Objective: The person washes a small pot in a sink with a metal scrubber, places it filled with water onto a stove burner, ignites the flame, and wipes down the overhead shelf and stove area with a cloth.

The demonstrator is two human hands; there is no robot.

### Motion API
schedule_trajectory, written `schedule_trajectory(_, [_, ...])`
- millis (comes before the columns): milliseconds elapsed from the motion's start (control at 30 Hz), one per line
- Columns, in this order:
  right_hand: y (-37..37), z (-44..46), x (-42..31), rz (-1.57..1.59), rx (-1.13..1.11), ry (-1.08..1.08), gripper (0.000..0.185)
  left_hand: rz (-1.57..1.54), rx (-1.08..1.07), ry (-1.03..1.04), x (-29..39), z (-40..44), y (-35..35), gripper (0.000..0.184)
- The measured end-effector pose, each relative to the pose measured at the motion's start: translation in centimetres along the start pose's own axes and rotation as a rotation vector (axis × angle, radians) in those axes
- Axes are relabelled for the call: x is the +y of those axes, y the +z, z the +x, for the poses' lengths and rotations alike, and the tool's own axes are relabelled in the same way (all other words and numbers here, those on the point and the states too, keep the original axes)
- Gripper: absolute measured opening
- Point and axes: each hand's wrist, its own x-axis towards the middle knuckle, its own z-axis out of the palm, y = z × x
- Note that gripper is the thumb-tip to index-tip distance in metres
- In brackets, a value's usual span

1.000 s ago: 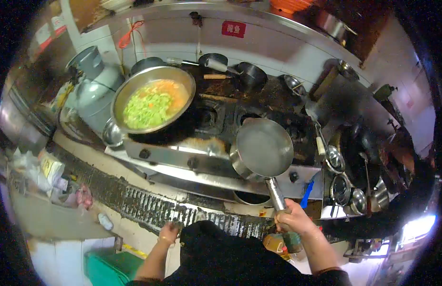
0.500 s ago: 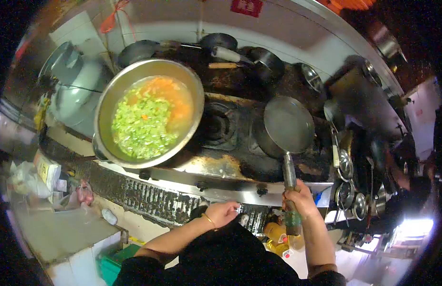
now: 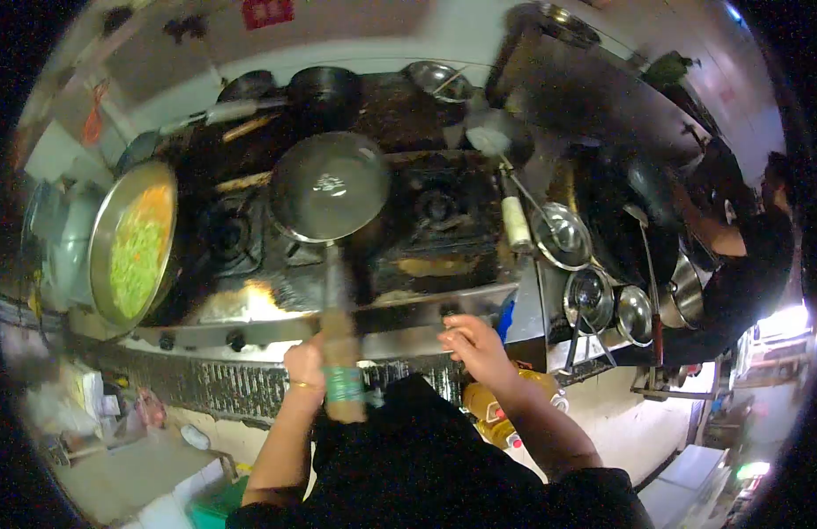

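My left hand (image 3: 306,363), with a bracelet at the wrist, is closed at the handle of a dark frying pan (image 3: 331,189); its fingers are partly hidden behind the handle. The pan hangs over the stove, and a bright patch glints on its inside. Green tape wraps the lower end of the handle. My right hand (image 3: 479,351) is off the pan, to the right of the handle, fingers loosely apart and holding nothing. On the far left stands a large metal basin (image 3: 97,256) of chopped green and orange vegetables.
Gas burners (image 3: 439,205) lie on the blackened stove right of the pan. Metal bowls (image 3: 563,236) and ladles crowd the right side. A person (image 3: 734,264) stands at the far right. Oil bottles (image 3: 492,414) are below the right hand.
The pan's handle has passed from my right hand to my left. My right hand has let go and opened. The view has swung right, so the basin appears farther left.
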Motion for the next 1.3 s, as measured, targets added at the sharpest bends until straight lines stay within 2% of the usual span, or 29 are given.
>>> schedule_trajectory(67, [-4.1,-1.6,2.9,-0.012,0.132,-0.031,0.026,0.13,-0.109,-0.116,0.3,-0.2,1.1,0.033])
schedule_trajectory(133, [-7.3,-3.2,4.8,0.081,0.242,0.018,0.024,-0.799,-0.192,-0.398,-3.7,-0.2,6.6,0.037])
schedule_trajectory(167, [-8.1,-3.4,5.7,-0.05,0.263,-0.007,0.026,-1.268,-0.231,-0.529,-3.5,0.0,7.0,0.041])
schedule_trajectory(267, [-9.3,-3.2,6.8,-0.509,0.352,-0.096,0.034,-1.88,-0.334,-0.715,-2.9,-0.9,7.3,0.043])
schedule_trajectory(300, [-9.0,-2.7,6.2,-0.695,0.402,-0.136,0.037,-1.941,-0.428,-0.586,-3.8,-1.0,7.7,0.046])
schedule_trajectory(333, [-8.5,-2.4,5.8,-0.885,0.449,-0.177,0.041,-1.955,-0.449,-0.577,-4.3,-0.9,8.1,0.047])
schedule_trajectory(400, [-8.0,-1.3,7.4,-0.966,0.493,-0.172,0.05,-1.989,-0.484,-0.555,-4.5,-0.6,8.2,0.049])
schedule_trajectory(433, [-7.9,-1.0,7.6,-1.015,0.482,-0.157,0.051,-1.881,-0.43,-0.613,-4.1,-0.8,7.5,0.046])
schedule_trajectory(500, [-8.0,-0.5,8.9,-1.044,0.468,-0.095,0.057,-2.0,-0.542,-0.577,-7.2,-0.7,10.3,0.045])
schedule_trajectory(567, [-8.7,-0.8,10.1,-0.987,0.573,-0.109,0.06,-2.219,-0.698,-0.532,-7.5,-0.1,10.3,0.045])
schedule_trajectory(600, [-9.0,-1.1,10.5,-0.957,0.625,-0.119,0.062,-2.317,-0.815,-0.521,-10.8,0.7,13.9,0.046])
schedule_trajectory(667, [-10.2,-2.4,11.8,-0.84,0.649,-0.084,0.062,-2.167,-0.726,-0.682,-8.6,0.6,11.2,0.046])
schedule_trajectory(733, [-12.3,-3.4,15.0,-0.865,0.549,-0.015,0.056,-2.057,-0.642,-0.658,-7.3,0.5,10.1,0.047])
schedule_trajectory(767, [-13.4,-4.2,16.2,-0.78,0.435,0.043,0.05,-1.984,-0.625,-0.731,-6.4,0.6,9.4,0.049])
schedule_trajectory(800, [-13.9,-4.6,17.1,-0.694,0.32,0.099,0.044,-2.131,-0.748,-0.708,-6.2,0.6,8.9,0.045])
schedule_trajectory(867, [-13.5,-5.9,18.0,-0.151,0.321,0.172,0.036,-1.846,-0.674,-0.613,-6.1,0.8,8.8,0.036])
schedule_trajectory(900, [-11.7,-7.2,16.1,-0.01,0.449,0.165,0.036,-1.808,-0.469,-0.616,-3.1,0.3,6.1,0.029])
schedule_trajectory(967, [-11.5,-6.8,18.2,-0.204,0.526,-0.088,0.04,-1.772,-0.444,-0.609,-1.2,0.4,3.9,0.029])
schedule_trajectory(1033, [-9.4,-7.6,15.9,-0.387,0.508,-0.16,0.044,-1.76,-0.478,-0.603,-2.6,-0.1,5.4,0.032])
schedule_trajectory(1133, [-5.1,-6.0,9.5,-0.388,0.315,-0.199,0.045,-1.585,-0.435,-0.638,-2.8,0.1,5.9,0.029])
schedule_trajectory(1200, [-2.5,-4.8,5.9,-0.405,0.236,-0.12,0.046,-1.623,-0.455,-0.638,-3.6,0.7,7.5,0.027])
schedule_trajectory(1267, [-0.6,-3.7,4.2,-0.719,0.276,-0.392,0.05,-1.659,-0.467,-0.623,-4.6,0.7,8.6,0.025])
schedule_trajectory(1300, [0.3,-3.1,3.5,-0.844,0.282,-0.424,0.051,-1.674,-0.467,-0.603,-4.9,0.8,9.0,0.025])
